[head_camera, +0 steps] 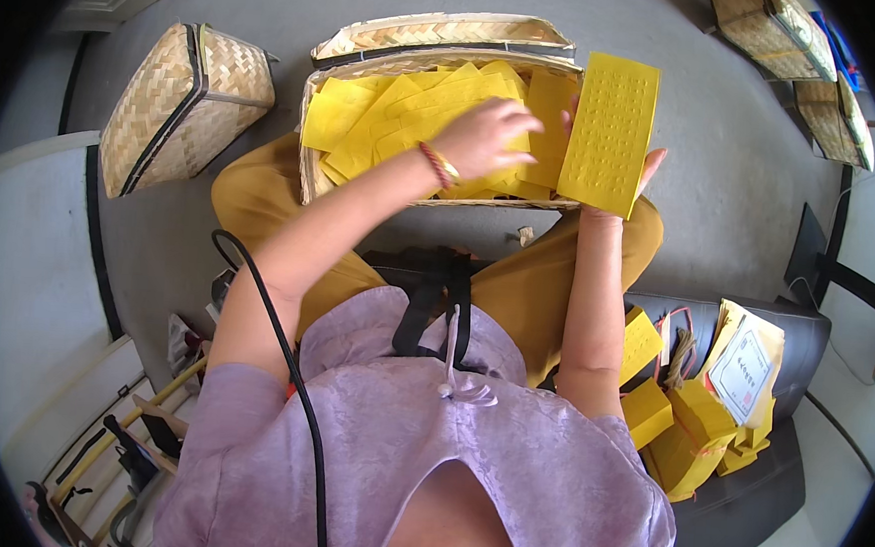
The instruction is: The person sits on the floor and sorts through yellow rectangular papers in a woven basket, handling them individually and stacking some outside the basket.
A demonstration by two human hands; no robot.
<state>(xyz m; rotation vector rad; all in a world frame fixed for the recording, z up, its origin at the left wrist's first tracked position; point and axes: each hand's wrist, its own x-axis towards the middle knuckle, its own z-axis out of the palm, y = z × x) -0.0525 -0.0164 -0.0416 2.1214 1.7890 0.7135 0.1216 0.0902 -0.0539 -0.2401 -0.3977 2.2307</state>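
My left hand (488,139), slightly blurred and wearing a red-and-gold bracelet (440,165), hovers over a woven bamboo basket (311,108) between my knees. Its fingers are spread and I see nothing in them. Loose yellow paper sheets (410,114) fill the basket in an overlapping heap. At the basket's right end, my right hand (651,168) holds up a yellow paper sheet or thin stack (610,134) with rows of punched marks. The paper hides most of that palm; fingertips show on its left and the thumb on its right.
A bamboo basket (185,100) stands to the left, and others (775,35) are at upper right. On the dark bench (753,518) to my right lie yellow paper bundles (686,439), twine (679,357) and a printed sheet (741,367). A black cable (284,332) crosses my left arm.
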